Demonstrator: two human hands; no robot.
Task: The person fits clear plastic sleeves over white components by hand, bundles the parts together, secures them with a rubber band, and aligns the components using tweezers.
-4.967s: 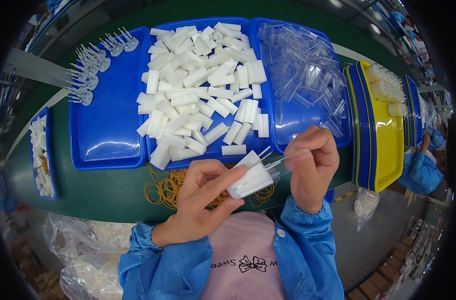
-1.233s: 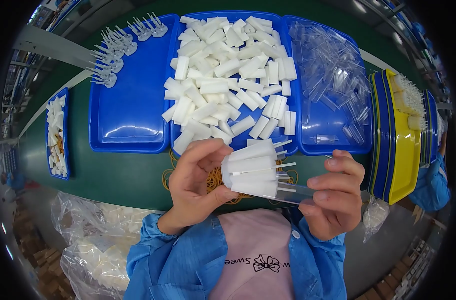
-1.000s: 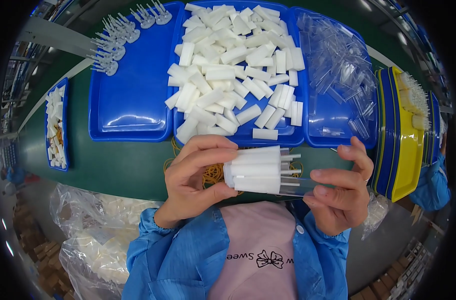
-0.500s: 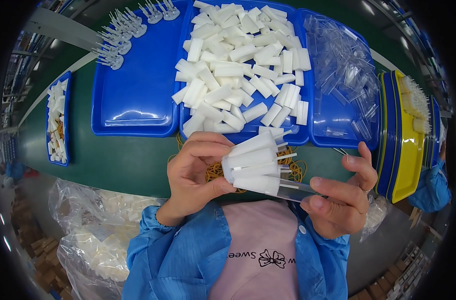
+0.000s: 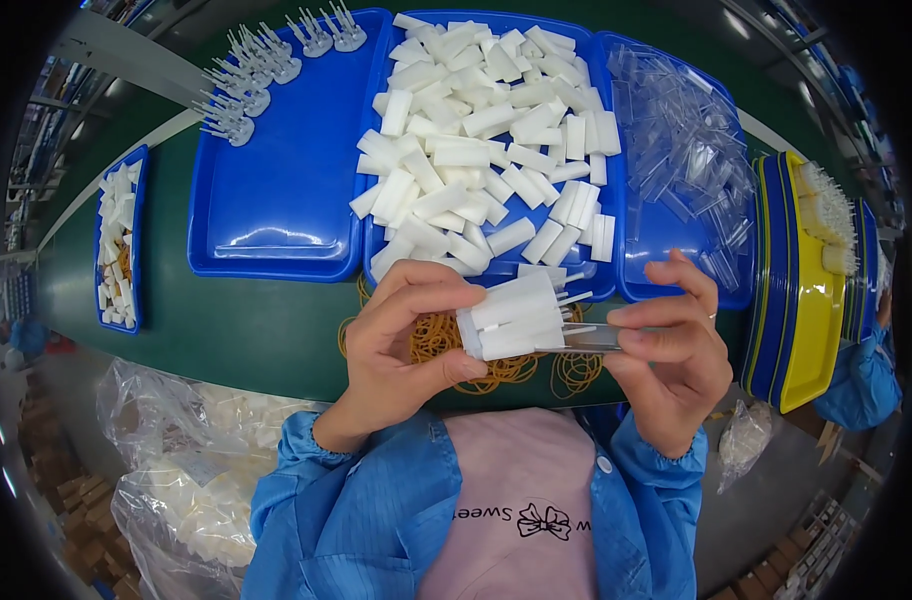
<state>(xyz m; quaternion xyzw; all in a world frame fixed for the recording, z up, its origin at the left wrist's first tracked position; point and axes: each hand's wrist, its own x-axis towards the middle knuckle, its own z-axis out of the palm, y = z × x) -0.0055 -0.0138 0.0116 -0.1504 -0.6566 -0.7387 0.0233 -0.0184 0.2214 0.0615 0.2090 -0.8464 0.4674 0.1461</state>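
My left hand (image 5: 396,335) is closed, thumb and fingers pinching the round base of a cluster of white foam blocks (image 5: 519,318). Thin white prongs stick out of the cluster's right end. A clear plastic strip (image 5: 593,339) lies against that end, gripped between the thumb and fingertips of my right hand (image 5: 673,350). How far the strip reaches in among the blocks is hidden. Beneath the cluster, a heap of tan rubber bands (image 5: 438,340) rests on the green table (image 5: 266,320).
Ahead is a blue tray (image 5: 601,262) of loose white foam blocks. Another blue tray (image 5: 276,215) holds pronged white holders (image 5: 266,60); a third has clear plastic pieces (image 5: 681,130). Stacked trays (image 5: 801,350) stand right, a small tray (image 5: 126,320) left. A plastic bag (image 5: 191,490) sits lower left.
My right hand has moved slightly up and left, and its fingers now pinch the clear strip more closely. The foam cluster has turned a little and sits more level in my left hand.
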